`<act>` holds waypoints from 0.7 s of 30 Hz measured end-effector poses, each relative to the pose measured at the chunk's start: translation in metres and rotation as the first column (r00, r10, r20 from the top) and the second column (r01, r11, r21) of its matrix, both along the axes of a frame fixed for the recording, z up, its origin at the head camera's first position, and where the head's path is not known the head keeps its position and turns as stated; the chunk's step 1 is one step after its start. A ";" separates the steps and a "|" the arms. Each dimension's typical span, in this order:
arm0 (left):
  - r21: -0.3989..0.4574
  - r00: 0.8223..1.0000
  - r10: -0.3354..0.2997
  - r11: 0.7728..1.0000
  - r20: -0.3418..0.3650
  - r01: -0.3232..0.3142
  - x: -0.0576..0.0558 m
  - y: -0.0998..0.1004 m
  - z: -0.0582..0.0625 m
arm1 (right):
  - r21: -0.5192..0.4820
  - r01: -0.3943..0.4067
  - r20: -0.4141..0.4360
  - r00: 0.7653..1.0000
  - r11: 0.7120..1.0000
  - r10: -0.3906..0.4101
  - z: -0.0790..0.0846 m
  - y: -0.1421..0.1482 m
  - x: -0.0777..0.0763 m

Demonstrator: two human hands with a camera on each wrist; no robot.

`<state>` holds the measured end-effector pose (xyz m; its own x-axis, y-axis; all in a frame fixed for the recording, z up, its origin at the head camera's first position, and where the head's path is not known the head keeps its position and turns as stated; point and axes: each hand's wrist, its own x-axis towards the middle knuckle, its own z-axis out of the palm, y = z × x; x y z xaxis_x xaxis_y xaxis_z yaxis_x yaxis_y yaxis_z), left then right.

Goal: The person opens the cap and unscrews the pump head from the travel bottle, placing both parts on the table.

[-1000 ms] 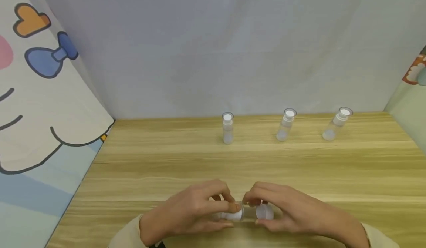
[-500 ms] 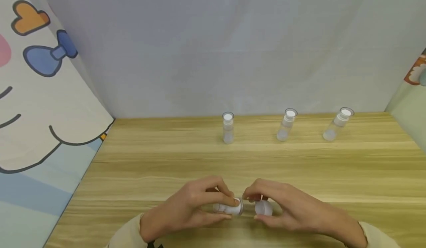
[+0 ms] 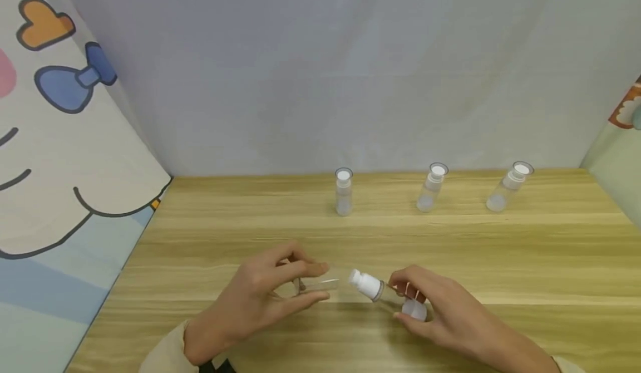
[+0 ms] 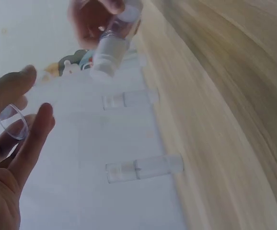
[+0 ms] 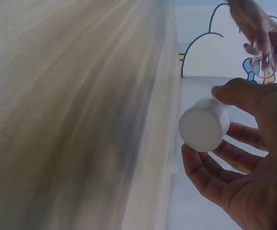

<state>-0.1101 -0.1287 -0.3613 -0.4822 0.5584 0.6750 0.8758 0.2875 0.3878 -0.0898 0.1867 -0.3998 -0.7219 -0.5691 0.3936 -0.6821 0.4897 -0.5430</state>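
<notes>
My left hand (image 3: pixel 262 286) pinches a clear cap (image 3: pixel 323 285) between thumb and fingers, its mouth facing right. The round rim of that cap (image 4: pixel 22 132) shows in the left wrist view. To the right, my right hand (image 3: pixel 443 312) grips a small clear pump bottle (image 3: pixel 369 286) by its lower body. The bottle lies tilted, with its uncovered white pump head pointing up and left toward the cap. Cap and bottle are apart. In the right wrist view the white bottom of the bottle (image 5: pixel 201 129) faces the camera, and the fingers curl round its side.
Three similar bottles with clear caps on stand along the table's back edge: one near the middle (image 3: pixel 343 197), one right of it (image 3: pixel 429 190) and one farther right (image 3: pixel 506 188). A pale cloth (image 3: pixel 300 83) hangs behind the wooden table (image 3: pixel 225 222).
The clear cap has come off the bottle. My left hand has moved left and up with it, while the right hand has shifted slightly right, tilting the bottle's pump end upward.
</notes>
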 end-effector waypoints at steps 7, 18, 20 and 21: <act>-0.064 0.999 0.025 0.998 -0.037 -0.027 -0.001 -0.001 0.009 | -0.033 0.016 0.031 0.999 0.999 -0.015 -0.011 0.003 -0.001; -0.119 0.989 0.134 0.983 -0.065 -0.141 -0.009 -0.011 0.013 | -0.104 0.014 0.059 0.998 0.994 -0.008 -0.016 0.006 -0.001; -0.119 0.985 0.157 0.979 -0.069 -0.164 -0.011 -0.013 0.013 | -0.106 0.015 0.065 0.998 0.994 -0.009 -0.016 0.006 0.000; -0.124 0.983 0.170 0.976 -0.075 -0.178 -0.012 -0.014 0.013 | -0.106 0.017 0.067 0.998 0.994 -0.010 -0.016 0.006 0.000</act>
<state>-0.1219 -0.1428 -0.3487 -0.5382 0.5548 0.6345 0.8296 0.4816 0.2826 -0.0898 0.1926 -0.4156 -0.7555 -0.5168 0.4027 -0.6370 0.4356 -0.6360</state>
